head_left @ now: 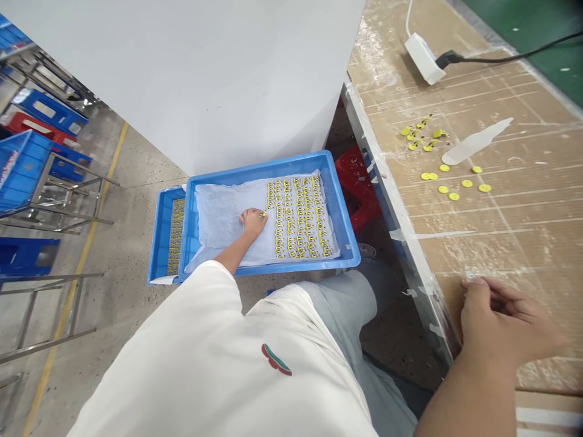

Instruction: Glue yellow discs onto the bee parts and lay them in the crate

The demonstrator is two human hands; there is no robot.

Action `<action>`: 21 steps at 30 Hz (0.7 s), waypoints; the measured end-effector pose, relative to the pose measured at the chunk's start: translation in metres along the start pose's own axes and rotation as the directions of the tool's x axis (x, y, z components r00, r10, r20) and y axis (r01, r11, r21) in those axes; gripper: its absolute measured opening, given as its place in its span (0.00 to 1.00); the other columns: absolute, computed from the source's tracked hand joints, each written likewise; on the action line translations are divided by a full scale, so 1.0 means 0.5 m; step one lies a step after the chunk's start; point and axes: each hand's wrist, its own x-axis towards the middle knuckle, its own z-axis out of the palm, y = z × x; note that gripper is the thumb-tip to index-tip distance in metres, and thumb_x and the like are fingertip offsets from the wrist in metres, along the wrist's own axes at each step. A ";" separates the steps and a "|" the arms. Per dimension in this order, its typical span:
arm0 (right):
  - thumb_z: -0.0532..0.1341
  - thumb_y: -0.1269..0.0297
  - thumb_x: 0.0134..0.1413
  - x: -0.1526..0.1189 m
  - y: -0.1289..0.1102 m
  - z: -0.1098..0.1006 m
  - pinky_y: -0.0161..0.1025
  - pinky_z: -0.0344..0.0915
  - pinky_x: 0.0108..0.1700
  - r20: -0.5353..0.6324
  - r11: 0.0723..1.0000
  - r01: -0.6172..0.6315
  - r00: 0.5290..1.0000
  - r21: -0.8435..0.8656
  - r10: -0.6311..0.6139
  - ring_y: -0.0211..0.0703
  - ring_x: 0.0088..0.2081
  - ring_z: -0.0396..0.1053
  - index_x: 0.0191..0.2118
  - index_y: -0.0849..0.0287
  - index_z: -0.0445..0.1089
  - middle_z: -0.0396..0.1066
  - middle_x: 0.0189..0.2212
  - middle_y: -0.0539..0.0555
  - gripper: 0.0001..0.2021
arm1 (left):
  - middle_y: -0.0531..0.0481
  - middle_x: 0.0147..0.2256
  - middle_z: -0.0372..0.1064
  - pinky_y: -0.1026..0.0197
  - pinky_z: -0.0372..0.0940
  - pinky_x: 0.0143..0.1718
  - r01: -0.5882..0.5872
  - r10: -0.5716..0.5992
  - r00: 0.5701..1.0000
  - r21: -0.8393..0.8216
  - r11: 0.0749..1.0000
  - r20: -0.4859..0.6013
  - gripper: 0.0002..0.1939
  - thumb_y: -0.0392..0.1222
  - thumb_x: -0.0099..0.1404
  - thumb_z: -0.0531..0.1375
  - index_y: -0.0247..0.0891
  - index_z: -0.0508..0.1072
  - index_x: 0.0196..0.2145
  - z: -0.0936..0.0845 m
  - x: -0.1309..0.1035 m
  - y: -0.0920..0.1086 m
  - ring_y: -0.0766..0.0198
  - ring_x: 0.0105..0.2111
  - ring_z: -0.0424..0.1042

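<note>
In the head view, my left hand [254, 222] reaches over the blue tray [268, 269], its fingers pinched on a small yellow part [263, 214]. That hand is just above the white cloth [223, 212] lining the tray, beside rows of similar yellow parts [298, 218] with dark, thin ends. At the right, my right hand [505, 318] rests on the edge of the workbench [514, 243], fingers curled in toward the thumb. Whatever the right fingers hold, if anything, is hidden.
Loose yellow discs [467, 183] and a cluster of yellow parts [421, 132] lie on the bench near a pale flat strip [478, 142]. A power strip [424, 59] sits farther back. Beneath the tray is another blue tray [153, 243]; a red stool [357, 185] stands beside it.
</note>
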 end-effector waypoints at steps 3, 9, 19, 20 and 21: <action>0.63 0.62 0.43 0.000 0.000 0.000 0.38 0.64 0.30 0.000 1.000 0.001 1.000 0.016 -0.001 0.40 0.24 0.67 0.39 0.61 0.79 0.71 0.23 0.52 0.16 | 0.44 0.49 0.70 0.46 0.47 0.58 -0.026 0.026 1.000 -0.012 1.000 0.004 0.12 0.47 0.60 0.60 0.45 0.78 0.40 0.003 0.001 0.003 0.51 0.55 0.61; 0.63 0.62 0.42 0.002 0.000 -0.002 0.37 0.62 0.28 0.013 1.000 0.002 1.000 0.018 -0.003 0.40 0.23 0.66 0.38 0.61 0.79 0.70 0.22 0.52 0.15 | 0.47 0.46 0.74 0.47 0.44 0.60 -0.117 0.118 0.992 -0.025 0.993 0.034 0.09 0.47 0.59 0.61 0.46 0.78 0.37 0.004 -0.008 0.011 0.52 0.54 0.63; 0.63 0.63 0.40 0.000 -0.005 0.000 0.37 0.63 0.29 -0.018 1.000 -0.016 1.000 0.022 0.017 0.39 0.23 0.65 0.38 0.61 0.79 0.69 0.21 0.51 0.16 | 0.47 0.47 0.75 0.44 0.39 0.62 -0.105 0.106 0.994 -0.028 0.994 0.033 0.12 0.44 0.61 0.60 0.46 0.78 0.42 0.011 -0.018 -0.003 0.51 0.58 0.60; 0.63 0.63 0.40 0.000 -0.005 0.000 0.37 0.63 0.29 -0.014 0.999 -0.020 1.000 0.028 0.021 0.39 0.23 0.65 0.38 0.61 0.79 0.69 0.22 0.51 0.16 | 0.47 0.48 0.75 0.43 0.40 0.62 -0.096 0.097 0.995 -0.033 0.995 0.026 0.12 0.44 0.61 0.60 0.46 0.78 0.42 0.012 -0.015 -0.002 0.51 0.58 0.61; 0.63 0.63 0.41 0.000 -0.005 0.000 0.38 0.64 0.30 -0.009 0.999 -0.024 1.000 0.035 0.025 0.39 0.23 0.66 0.38 0.61 0.79 0.69 0.22 0.52 0.16 | 0.47 0.48 0.74 0.43 0.40 0.61 -0.085 0.086 0.996 -0.038 0.996 0.018 0.12 0.43 0.61 0.60 0.46 0.78 0.42 0.013 -0.012 -0.001 0.51 0.57 0.61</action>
